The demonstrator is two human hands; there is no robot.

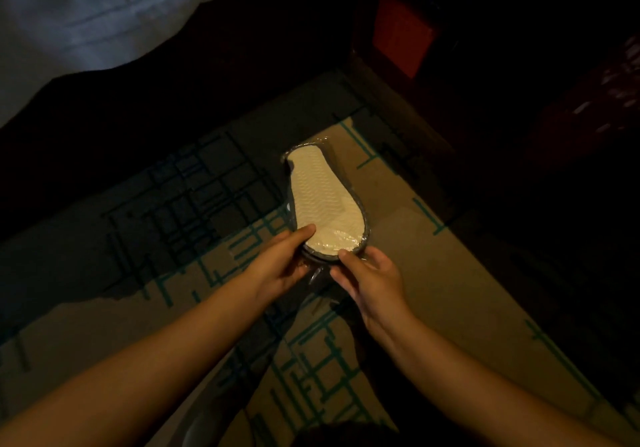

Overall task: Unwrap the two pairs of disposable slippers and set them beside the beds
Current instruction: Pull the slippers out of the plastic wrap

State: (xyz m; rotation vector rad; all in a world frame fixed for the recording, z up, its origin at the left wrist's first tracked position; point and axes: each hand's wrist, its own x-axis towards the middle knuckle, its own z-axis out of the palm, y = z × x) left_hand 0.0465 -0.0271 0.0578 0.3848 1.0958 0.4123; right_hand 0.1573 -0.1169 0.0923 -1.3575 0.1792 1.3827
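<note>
Both hands, left hand (277, 266) & right hand (372, 280), gripping wrapped slipper pair (323, 204) over carpet (450, 273) nr bed (86, 14); next prob: tearing plastic open.

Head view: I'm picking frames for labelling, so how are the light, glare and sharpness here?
Head view: dim and warm, corners falling to black; the wrapped slippers are the brightest thing, with slight plastic glare near the left hand and right hand; sole texture stays readable; arm shadows cross the carpet; bedding looks soft.
</note>
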